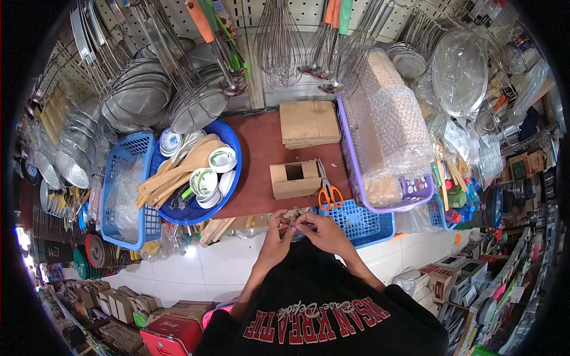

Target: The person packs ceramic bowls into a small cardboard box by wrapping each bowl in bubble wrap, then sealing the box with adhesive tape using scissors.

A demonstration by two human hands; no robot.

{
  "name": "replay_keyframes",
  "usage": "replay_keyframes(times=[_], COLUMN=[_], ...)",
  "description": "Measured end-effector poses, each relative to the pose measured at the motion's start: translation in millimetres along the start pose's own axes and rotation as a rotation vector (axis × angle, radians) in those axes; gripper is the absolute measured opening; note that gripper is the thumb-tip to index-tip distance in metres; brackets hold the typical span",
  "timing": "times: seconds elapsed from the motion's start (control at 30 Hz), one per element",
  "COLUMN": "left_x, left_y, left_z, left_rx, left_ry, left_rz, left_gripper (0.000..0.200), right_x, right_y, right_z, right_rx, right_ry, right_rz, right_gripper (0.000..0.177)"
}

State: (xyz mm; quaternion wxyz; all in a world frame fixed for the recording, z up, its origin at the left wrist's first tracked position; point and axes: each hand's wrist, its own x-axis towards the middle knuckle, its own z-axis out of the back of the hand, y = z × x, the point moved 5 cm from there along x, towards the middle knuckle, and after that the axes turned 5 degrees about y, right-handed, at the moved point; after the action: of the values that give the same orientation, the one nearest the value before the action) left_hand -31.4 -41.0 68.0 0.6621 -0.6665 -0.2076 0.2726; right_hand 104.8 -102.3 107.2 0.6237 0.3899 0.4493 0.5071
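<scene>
My left hand (pixel 275 242) and my right hand (pixel 326 233) meet in front of my chest, just off the near edge of the brown-red table (pixel 255 148). Both have their fingers pinched together around something small, too hidden to make out. Beyond them on the table stands a small cardboard box (pixel 295 188) with a dark opening in its top. A pair of scissors (pixel 329 193) with orange handles lies against the box's right side, blades pointing away from me. Farther back is a stack of flat cardboard pieces (pixel 310 121).
On the left, a blue basin (pixel 236 172) holds wooden spatulas (pixel 190 160) and small bowls (pixel 205 181). Beside it stands a blue basket (pixel 107 207). A purple basket (pixel 356 172) with bubble wrap (pixel 395 118) is at right; strainers (pixel 136 95) and whisks (pixel 276 47) hang behind.
</scene>
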Motion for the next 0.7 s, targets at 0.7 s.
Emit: replay_keyframes(times=[0.7], left_x=[-4.3], left_y=[21.9], left_z=[10.6], left_rx=[-0.065], left_ry=[-0.094], left_rz=[-0.013], left_gripper=[0.010], right_x=[11.8], right_y=[-89.3], right_z=[50.0], right_rx=[-0.645], right_ry=[-0.403], right_rz=[-0.273], right_gripper=[0.024])
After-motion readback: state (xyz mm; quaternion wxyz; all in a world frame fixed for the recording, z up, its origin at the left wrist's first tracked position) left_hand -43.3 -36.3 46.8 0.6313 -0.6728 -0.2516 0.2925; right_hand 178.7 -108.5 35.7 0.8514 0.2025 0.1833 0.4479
